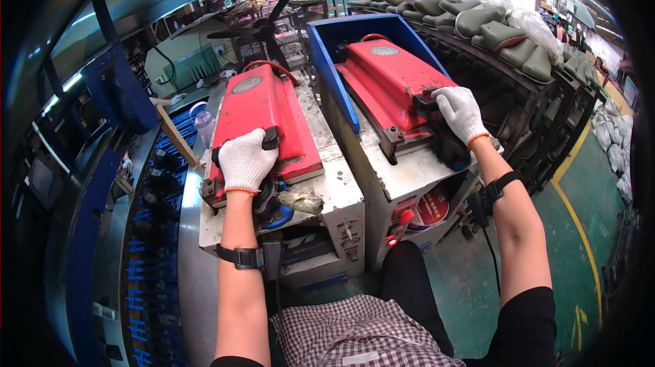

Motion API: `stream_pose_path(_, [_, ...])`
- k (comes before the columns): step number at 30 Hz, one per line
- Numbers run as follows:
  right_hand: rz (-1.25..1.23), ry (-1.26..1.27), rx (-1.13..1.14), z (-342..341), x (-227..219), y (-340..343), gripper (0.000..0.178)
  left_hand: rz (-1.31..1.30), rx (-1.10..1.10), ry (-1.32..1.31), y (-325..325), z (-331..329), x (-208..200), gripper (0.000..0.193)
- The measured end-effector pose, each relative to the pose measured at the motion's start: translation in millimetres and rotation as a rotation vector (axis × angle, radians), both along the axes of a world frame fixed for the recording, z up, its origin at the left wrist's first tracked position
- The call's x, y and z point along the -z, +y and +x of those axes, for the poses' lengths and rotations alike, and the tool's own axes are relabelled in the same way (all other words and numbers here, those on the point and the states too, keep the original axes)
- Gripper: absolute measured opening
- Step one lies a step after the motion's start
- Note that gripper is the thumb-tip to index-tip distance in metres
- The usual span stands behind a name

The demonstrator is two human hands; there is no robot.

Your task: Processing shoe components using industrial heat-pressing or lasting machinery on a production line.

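Firstly, at the far left stands a rack with blue bars (138, 302), beside a metal worktop (194, 268). Next comes the left red cover (290, 118), lying on its pale machine. The gloved left hand (247, 160) is curled around its black handle (271, 138). Just beside the cover's front lies a crumpled greenish piece (301, 202); it could get caught under the edge, I think, if the cover shifts. Further right, partly inside a blue hood (329, 84), is the right red cover (385, 80). The gloved right hand (462, 111) has its fingers bent over the second handle (424, 103); how firmly, I cannot tell. If either grip slips, a cover may drop and pinch the fingers. The cable (492, 254) hanging from the right forearm strap (503, 186) might snag too. Rightmost, dark green shoes (481, 22) are piled on a rack.
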State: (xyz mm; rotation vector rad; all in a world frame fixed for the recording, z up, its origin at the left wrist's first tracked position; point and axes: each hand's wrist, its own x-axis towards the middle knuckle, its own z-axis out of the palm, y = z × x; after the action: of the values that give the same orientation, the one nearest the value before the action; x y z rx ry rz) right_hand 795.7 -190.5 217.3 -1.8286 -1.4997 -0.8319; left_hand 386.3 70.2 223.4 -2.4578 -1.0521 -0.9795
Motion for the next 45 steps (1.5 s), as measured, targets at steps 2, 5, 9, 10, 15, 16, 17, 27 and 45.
stream_pose_path(2, [-0.004, 0.000, 0.003, -0.1, -0.4, -0.1, 0.020, 0.008, 0.004, 0.001, 0.0, 0.0, -0.1, 0.031])
stream_pose_path(5, [-0.003, 0.004, 0.005, -0.5, -0.5, -0.1, 0.020, 0.007, -0.001, 0.000, -0.4, 0.5, -0.5, 0.031])
stream_pose_path(9, [-0.006, 0.008, 0.012, -2.2, -1.1, -0.2, 0.020, 0.019, -0.003, -0.005, 0.0, -0.1, -0.5, 0.031])
stream_pose_path(10, [0.001, 0.006, 0.008, -1.9, -0.9, -0.2, 0.020, 0.021, 0.005, -0.007, -0.7, -0.7, -1.2, 0.031])
stream_pose_path(15, [0.001, 0.006, 0.007, 0.1, 1.6, 0.3, 0.019, 0.015, 0.004, -0.013, -1.3, 0.5, 0.1, 0.030])
stream_pose_path(16, [0.003, 0.008, 0.011, 1.0, 2.5, 0.3, 0.018, 0.012, 0.013, -0.019, -1.9, 1.0, 0.0, 0.030])
stream_pose_path(17, [0.003, 0.007, 0.003, 1.5, 2.4, 1.0, 0.018, 0.012, 0.019, -0.025, -2.8, -0.3, -1.1, 0.030])
stream_pose_path(27, [-0.002, -0.009, 0.001, 0.1, 0.7, 0.0, 0.020, 0.016, 0.031, -0.042, -2.8, 0.3, -1.3, 0.027])
stream_pose_path(45, [0.002, -0.014, 0.009, -0.3, 0.4, 0.3, 0.020, 0.031, 0.016, -0.024, 2.5, 0.2, 2.3, 0.031])
